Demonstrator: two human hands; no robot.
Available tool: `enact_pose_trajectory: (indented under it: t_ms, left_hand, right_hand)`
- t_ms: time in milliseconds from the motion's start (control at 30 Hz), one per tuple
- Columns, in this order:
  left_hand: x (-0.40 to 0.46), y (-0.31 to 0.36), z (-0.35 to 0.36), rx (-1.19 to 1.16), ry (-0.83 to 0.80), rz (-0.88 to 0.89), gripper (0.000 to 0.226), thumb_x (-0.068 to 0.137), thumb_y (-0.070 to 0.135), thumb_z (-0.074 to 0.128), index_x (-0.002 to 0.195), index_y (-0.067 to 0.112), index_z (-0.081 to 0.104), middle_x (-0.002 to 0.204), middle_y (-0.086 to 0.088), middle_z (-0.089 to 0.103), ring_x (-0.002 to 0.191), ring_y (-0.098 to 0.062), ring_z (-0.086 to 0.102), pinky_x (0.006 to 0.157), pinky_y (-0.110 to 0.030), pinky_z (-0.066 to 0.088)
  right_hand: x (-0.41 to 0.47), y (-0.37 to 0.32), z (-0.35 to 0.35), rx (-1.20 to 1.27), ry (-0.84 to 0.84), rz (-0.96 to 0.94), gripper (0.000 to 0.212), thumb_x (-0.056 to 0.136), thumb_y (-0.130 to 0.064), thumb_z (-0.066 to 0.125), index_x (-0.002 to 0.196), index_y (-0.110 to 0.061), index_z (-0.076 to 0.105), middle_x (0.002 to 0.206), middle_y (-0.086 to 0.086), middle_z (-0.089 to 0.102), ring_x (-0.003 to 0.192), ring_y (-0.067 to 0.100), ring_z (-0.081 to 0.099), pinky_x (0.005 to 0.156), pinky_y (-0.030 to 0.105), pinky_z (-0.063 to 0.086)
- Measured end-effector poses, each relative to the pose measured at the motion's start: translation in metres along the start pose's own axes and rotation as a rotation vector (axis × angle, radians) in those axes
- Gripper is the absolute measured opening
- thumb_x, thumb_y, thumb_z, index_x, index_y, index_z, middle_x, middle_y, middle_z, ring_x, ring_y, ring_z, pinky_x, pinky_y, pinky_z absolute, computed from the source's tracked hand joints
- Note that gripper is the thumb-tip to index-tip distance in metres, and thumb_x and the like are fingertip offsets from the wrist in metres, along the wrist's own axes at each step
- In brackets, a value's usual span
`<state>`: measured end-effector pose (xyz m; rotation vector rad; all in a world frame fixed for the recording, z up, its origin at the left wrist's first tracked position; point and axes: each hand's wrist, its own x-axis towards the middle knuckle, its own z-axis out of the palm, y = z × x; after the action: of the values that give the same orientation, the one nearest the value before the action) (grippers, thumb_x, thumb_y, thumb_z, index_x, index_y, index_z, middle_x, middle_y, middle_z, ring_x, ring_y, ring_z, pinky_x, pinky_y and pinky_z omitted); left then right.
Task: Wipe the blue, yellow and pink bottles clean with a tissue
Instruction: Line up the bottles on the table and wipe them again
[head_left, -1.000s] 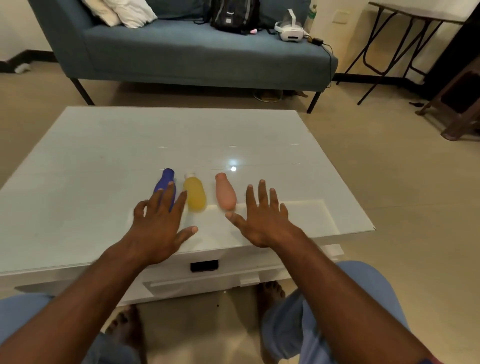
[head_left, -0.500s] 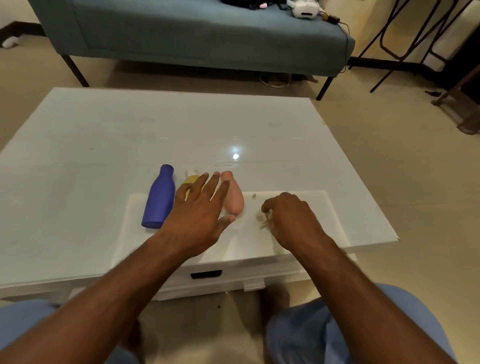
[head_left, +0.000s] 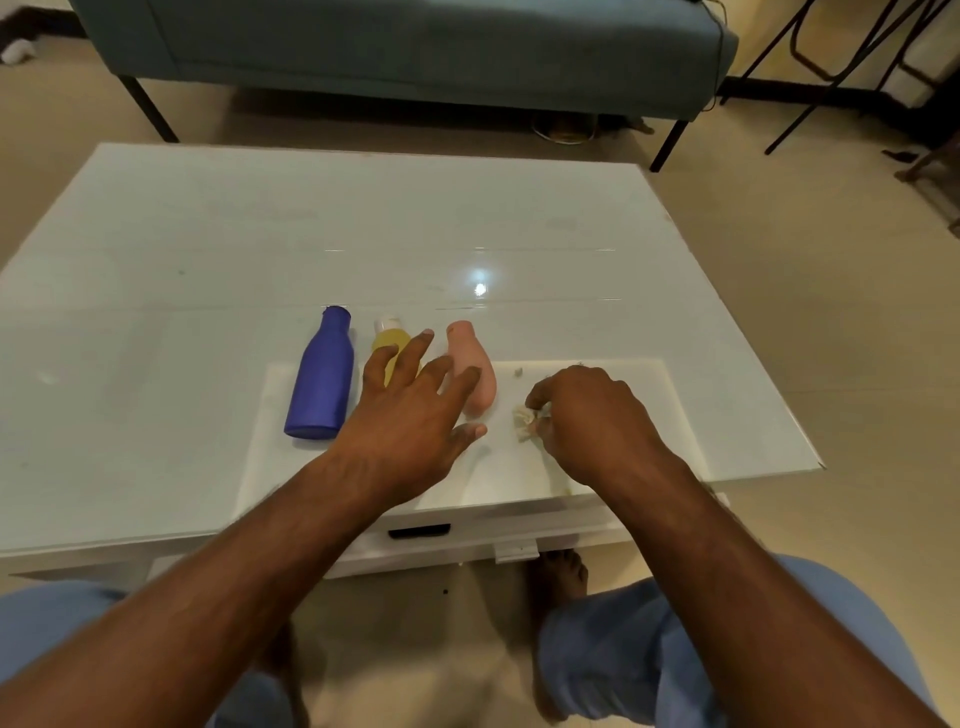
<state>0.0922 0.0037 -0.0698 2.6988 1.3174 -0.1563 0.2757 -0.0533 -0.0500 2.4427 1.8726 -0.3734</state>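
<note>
A blue-grey sofa (head_left: 415, 47) stands across the far side of the room on thin dark legs, and nearer than it a low white desk (head_left: 208, 249) with a glossy top fills the middle of the view. A ceiling light is reflected as a bright spot on its surface. The person's legs, in light blue trousers (head_left: 649, 639), frame the near edge of the desk, with a bare foot (head_left: 558, 577) on the floor below it.

Three bottles lie on their sides in a row near the front of the desk, caps pointing away. The blue bottle (head_left: 322, 376) is on the left and fully in view. The yellow bottle (head_left: 388, 340) is in the middle, mostly hidden. The pink bottle (head_left: 470, 364) is on the right.

The left hand (head_left: 410, 415) is spread over the yellow bottle with its grip wide apart — whether it touches the bottle cannot be told. The right hand (head_left: 592, 421) rests on the desk just right of the pink bottle, its grip pinched together on a small crumpled tissue (head_left: 523, 418), which sits at the fingertips on the desk surface. A small scrap (head_left: 518, 371) lies just beyond it.
</note>
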Motion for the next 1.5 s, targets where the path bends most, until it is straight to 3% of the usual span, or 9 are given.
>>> enact_pose_trajectory:
  t_ms: [300, 367, 500, 700, 833, 900, 1000, 1233, 1500]
  left_hand:
    - [-0.003, -0.004, 0.001, 0.035, -0.018, 0.011, 0.065, 0.099, 0.064, 0.026, 0.156, 0.038, 0.010, 0.169, 0.004, 0.006, 0.155, -0.026, -0.011, 0.121, -0.052, -0.008]
    - [-0.005, -0.012, -0.003, 0.045, 0.059, 0.014, 0.060, 0.102, 0.058, 0.030, 0.156, 0.036, 0.018, 0.167, 0.004, 0.014, 0.155, -0.025, -0.008, 0.121, -0.051, -0.004]
    - [-0.013, -0.040, -0.019, 0.042, 0.231, -0.083, 0.061, 0.097, 0.053, 0.046, 0.152, 0.029, 0.035, 0.161, 0.001, 0.034, 0.154, -0.025, 0.012, 0.118, -0.053, 0.010]
    - [-0.036, -0.076, -0.026, -0.038, -0.133, -0.258, 0.109, 0.084, 0.062, 0.065, 0.159, 0.030, -0.008, 0.167, -0.006, -0.013, 0.155, -0.032, 0.003, 0.119, -0.051, 0.025]
    - [-0.040, -0.085, -0.016, -0.090, -0.206, -0.263, 0.098, 0.093, 0.041, 0.066, 0.160, 0.027, -0.005, 0.167, -0.007, -0.015, 0.151, -0.032, 0.024, 0.118, -0.039, 0.031]
    - [-0.038, -0.090, -0.009, -0.121, -0.175, -0.260, 0.093, 0.096, 0.034, 0.064, 0.160, 0.026, -0.003, 0.168, -0.006, -0.007, 0.147, -0.030, 0.032, 0.116, -0.037, 0.034]
    - [-0.035, -0.094, -0.003, -0.233, -0.137, -0.286, 0.088, 0.099, 0.031, 0.059, 0.160, 0.026, -0.003, 0.169, -0.002, 0.004, 0.145, -0.027, 0.036, 0.114, -0.035, 0.035]
    - [-0.031, -0.083, -0.004, -0.259, -0.062, -0.186, 0.085, 0.096, 0.022, 0.064, 0.161, 0.024, 0.009, 0.168, -0.006, -0.002, 0.144, -0.036, 0.035, 0.110, -0.043, 0.038]
    - [-0.034, -0.079, -0.007, -0.243, -0.061, -0.217, 0.087, 0.098, 0.036, 0.060, 0.161, 0.024, 0.001, 0.168, -0.006, 0.005, 0.142, -0.031, 0.040, 0.110, -0.038, 0.040]
  right_hand:
    - [-0.005, -0.002, -0.006, 0.060, -0.021, -0.001, 0.036, 0.098, -0.032, 0.068, 0.134, -0.028, 0.068, 0.137, 0.003, 0.063, 0.122, 0.027, 0.061, 0.099, 0.036, 0.052]
    - [-0.005, -0.002, -0.010, 0.112, 0.044, -0.008, 0.046, 0.099, -0.042, 0.065, 0.143, -0.028, 0.060, 0.141, 0.003, 0.059, 0.131, 0.028, 0.053, 0.102, 0.038, 0.049]
    - [-0.001, -0.007, -0.014, 0.241, 0.248, -0.084, 0.049, 0.100, -0.040, 0.064, 0.147, -0.027, 0.057, 0.145, 0.000, 0.059, 0.139, 0.026, 0.047, 0.108, 0.038, 0.045]
    - [-0.002, -0.032, -0.001, 0.091, 0.053, -0.384, 0.060, 0.105, -0.026, 0.058, 0.160, -0.029, 0.033, 0.170, 0.005, 0.022, 0.150, 0.031, 0.030, 0.116, 0.043, 0.039]
    - [0.004, -0.040, 0.019, 0.026, 0.028, -0.428, 0.069, 0.097, -0.011, 0.070, 0.155, -0.025, 0.035, 0.172, 0.002, 0.004, 0.139, 0.029, 0.044, 0.103, 0.039, 0.050]
    - [0.007, -0.043, 0.023, 0.063, 0.032, -0.412, 0.072, 0.094, -0.001, 0.068, 0.155, -0.021, 0.035, 0.171, 0.003, 0.007, 0.134, 0.030, 0.048, 0.102, 0.038, 0.049]
    - [0.008, -0.048, 0.020, 0.118, 0.014, -0.360, 0.075, 0.099, 0.002, 0.061, 0.163, -0.020, 0.025, 0.172, 0.004, 0.015, 0.143, 0.031, 0.042, 0.115, 0.038, 0.042]
    - [0.009, -0.067, 0.020, 0.196, -0.065, -0.357, 0.071, 0.104, -0.005, 0.056, 0.163, -0.027, 0.026, 0.172, 0.005, 0.019, 0.150, 0.030, 0.035, 0.123, 0.037, 0.031]
    - [0.005, -0.068, 0.006, 0.175, -0.017, -0.291, 0.074, 0.102, -0.010, 0.060, 0.164, -0.025, 0.024, 0.171, 0.003, 0.025, 0.149, 0.031, 0.039, 0.119, 0.038, 0.037]
